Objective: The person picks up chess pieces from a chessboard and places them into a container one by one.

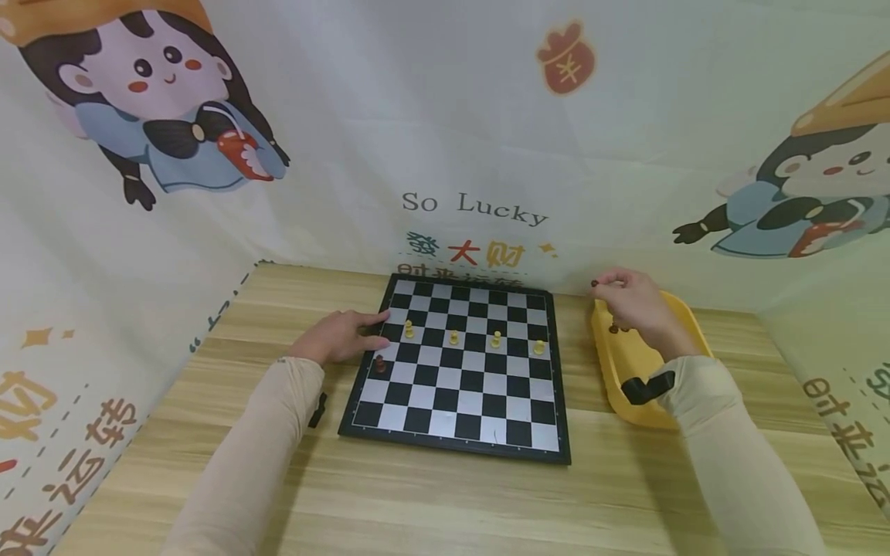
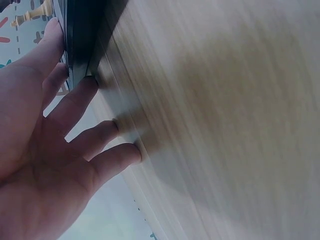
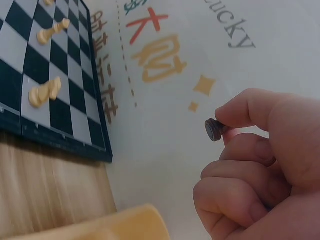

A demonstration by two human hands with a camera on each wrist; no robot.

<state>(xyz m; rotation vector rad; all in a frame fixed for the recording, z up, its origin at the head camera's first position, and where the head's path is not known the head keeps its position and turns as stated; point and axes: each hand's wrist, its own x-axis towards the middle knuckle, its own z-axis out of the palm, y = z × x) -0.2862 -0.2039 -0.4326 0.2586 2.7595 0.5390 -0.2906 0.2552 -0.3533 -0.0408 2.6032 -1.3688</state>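
Note:
A black-and-white chessboard (image 1: 459, 445) lies on the table. My left hand (image 1: 338, 335) rests at its left edge, thumb and a finger over the rim, the other fingers spread down toward the tabletop in the left wrist view. Several pale yellow chess pieces stand in a row across the board, a knight (image 3: 45, 92) at the right end. One dark brown chess piece (image 1: 379, 364) stands near the left edge. My right hand (image 1: 636, 303) is raised over the far end of a yellow tray (image 1: 698, 328), pinching a dark chess piece (image 3: 214, 130) by thumb and finger, its round base outward.
A few dark pieces (image 1: 615, 330) lie in the tray, partly hidden by the right hand. The wooden table (image 1: 445, 506) meets a printed cloth backdrop (image 1: 334, 154) just behind the board and tray. Cloth also hangs at both sides.

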